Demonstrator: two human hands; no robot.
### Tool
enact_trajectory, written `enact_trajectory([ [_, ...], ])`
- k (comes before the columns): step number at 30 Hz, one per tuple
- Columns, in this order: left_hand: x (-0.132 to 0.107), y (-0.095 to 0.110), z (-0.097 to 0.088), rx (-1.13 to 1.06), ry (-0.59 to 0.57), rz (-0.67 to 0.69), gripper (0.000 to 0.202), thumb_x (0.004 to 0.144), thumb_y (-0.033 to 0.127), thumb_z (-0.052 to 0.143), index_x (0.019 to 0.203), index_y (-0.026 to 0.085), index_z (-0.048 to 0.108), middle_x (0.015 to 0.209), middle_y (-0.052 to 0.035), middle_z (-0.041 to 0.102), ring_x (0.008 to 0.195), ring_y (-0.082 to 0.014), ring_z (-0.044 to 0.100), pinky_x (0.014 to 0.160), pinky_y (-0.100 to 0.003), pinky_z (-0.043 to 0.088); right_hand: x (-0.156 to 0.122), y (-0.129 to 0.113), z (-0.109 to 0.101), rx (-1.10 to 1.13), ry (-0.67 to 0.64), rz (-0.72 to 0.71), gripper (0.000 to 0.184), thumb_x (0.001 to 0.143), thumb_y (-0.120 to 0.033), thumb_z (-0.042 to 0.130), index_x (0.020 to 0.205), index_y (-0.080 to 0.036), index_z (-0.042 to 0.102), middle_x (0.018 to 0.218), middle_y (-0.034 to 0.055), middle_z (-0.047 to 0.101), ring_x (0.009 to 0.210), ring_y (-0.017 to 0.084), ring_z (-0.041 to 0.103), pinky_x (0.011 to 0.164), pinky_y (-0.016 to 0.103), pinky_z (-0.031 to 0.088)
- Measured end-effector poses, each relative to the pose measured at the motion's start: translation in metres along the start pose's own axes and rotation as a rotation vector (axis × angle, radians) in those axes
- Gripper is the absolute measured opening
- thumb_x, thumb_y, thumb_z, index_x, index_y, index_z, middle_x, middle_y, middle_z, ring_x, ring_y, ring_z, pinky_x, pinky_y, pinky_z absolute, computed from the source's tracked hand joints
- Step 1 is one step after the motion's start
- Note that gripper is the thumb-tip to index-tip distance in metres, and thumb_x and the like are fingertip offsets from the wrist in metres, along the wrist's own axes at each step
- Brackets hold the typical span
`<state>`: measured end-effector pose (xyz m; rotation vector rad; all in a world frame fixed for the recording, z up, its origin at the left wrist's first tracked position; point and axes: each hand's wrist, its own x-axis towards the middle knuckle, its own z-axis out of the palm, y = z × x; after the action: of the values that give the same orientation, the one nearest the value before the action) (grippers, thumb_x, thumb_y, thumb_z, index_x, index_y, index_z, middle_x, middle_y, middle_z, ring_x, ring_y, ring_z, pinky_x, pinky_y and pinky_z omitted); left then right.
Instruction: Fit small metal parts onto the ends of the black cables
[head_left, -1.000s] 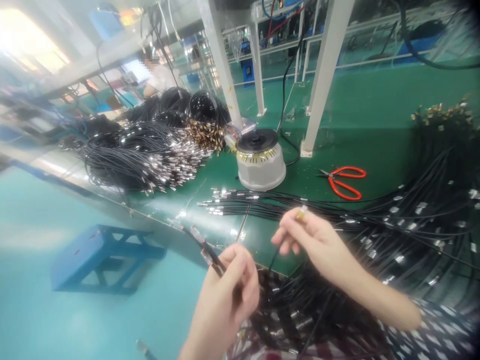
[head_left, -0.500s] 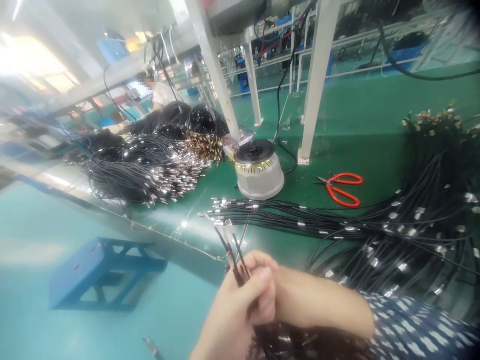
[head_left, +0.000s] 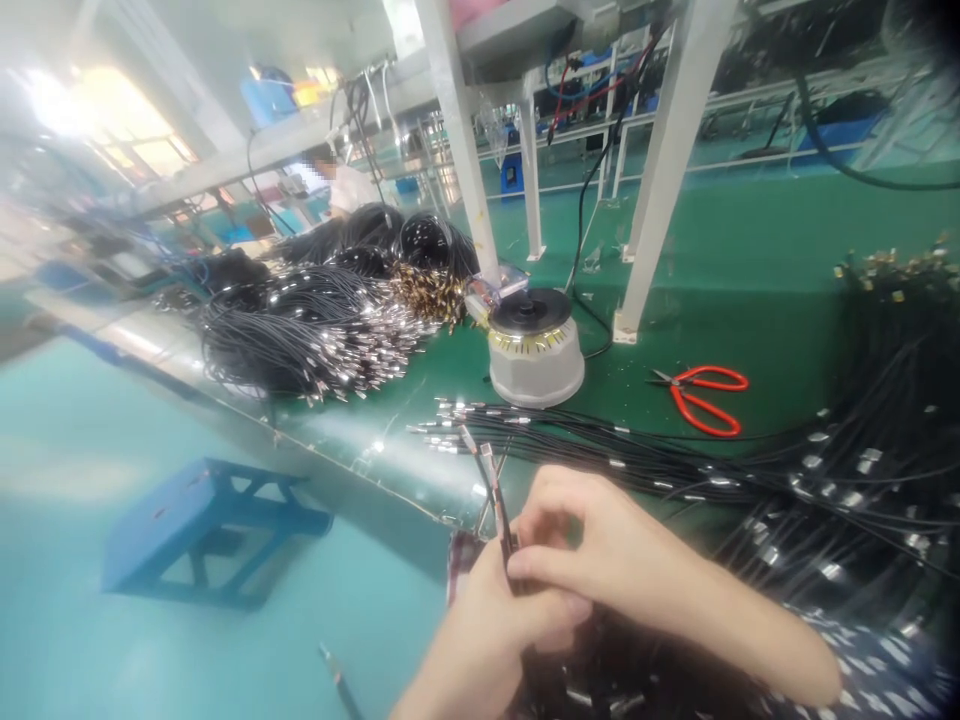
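Note:
Several thin black cables (head_left: pixel 501 505) with metal connector ends stick up from my left hand (head_left: pixel 495 625), whose fingers are closed around them. My right hand (head_left: pixel 581 530) is bent over from the right, its thumb and curled fingers pinching at the same cables just above the left hand. Below both hands, more black cables (head_left: pixel 600 670) with shiny metal pieces hang in shadow. A long bundle of black cables (head_left: pixel 577 440) lies on the green bench just beyond, its silver ends pointing left.
Beyond the bundle stand a white round dispenser (head_left: pixel 536 370) with a black top and red-handled cutters (head_left: pixel 709 395). Coiled cables (head_left: pixel 300 330) pile up at left. White posts (head_left: pixel 664 190) rise from the green bench (head_left: pixel 750 270). A blue stool (head_left: pixel 210 530) is on the floor; a person (head_left: pixel 349 190) is farther back.
My right hand has come up from behind the left and now pinches at the cables from the right. The cable ends stand closer together. The view has shifted slightly.

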<state>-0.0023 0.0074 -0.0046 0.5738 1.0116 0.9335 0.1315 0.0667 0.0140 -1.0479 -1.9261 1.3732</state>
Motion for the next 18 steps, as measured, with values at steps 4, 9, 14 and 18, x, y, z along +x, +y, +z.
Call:
enact_trajectory([
  [4,0.0,0.002,0.0,-0.048,-0.06,0.036,0.031,0.074,0.034,0.078,0.089,0.015,0.058,0.057,0.0047,0.052,0.044,-0.0058,0.042,0.045,-0.019,0.03,0.0,0.008,-0.007,0.262,0.006,0.054,0.014,0.077,-0.022,0.07,0.064,-0.019,0.065,0.068,-0.0001,0.064,0.067,0.016,0.057,0.064,0.028,0.043],
  [9,0.0,0.003,0.0,-0.022,-0.095,0.023,0.02,0.088,0.034,0.061,0.088,0.014,0.061,0.059,-0.0031,0.064,0.047,-0.0121,0.059,0.05,-0.022,0.044,0.001,0.016,-0.02,0.533,0.017,0.113,0.028,0.08,-0.043,0.07,0.069,-0.018,0.064,0.058,-0.0018,0.061,0.06,0.015,0.054,0.067,0.029,0.041],
  [14,0.002,0.003,0.001,0.01,-0.039,0.036,0.015,0.085,0.028,0.065,0.086,0.013,0.063,0.054,-0.0047,0.068,0.043,-0.0133,0.061,0.047,-0.022,0.046,-0.001,0.019,-0.025,0.543,-0.048,0.08,0.026,0.084,-0.039,0.067,0.07,-0.017,0.067,0.061,-0.0012,0.062,0.06,0.013,0.053,0.064,0.027,0.04],
  [18,0.003,0.003,0.001,-0.013,-0.015,0.056,0.016,0.082,0.027,0.069,0.08,0.014,0.061,0.053,-0.0042,0.068,0.041,-0.0127,0.061,0.044,-0.02,0.045,0.008,0.023,-0.036,0.424,0.144,0.08,0.026,0.079,-0.043,0.07,0.078,-0.017,0.074,0.069,0.0022,0.066,0.063,0.014,0.054,0.06,0.025,0.042],
])
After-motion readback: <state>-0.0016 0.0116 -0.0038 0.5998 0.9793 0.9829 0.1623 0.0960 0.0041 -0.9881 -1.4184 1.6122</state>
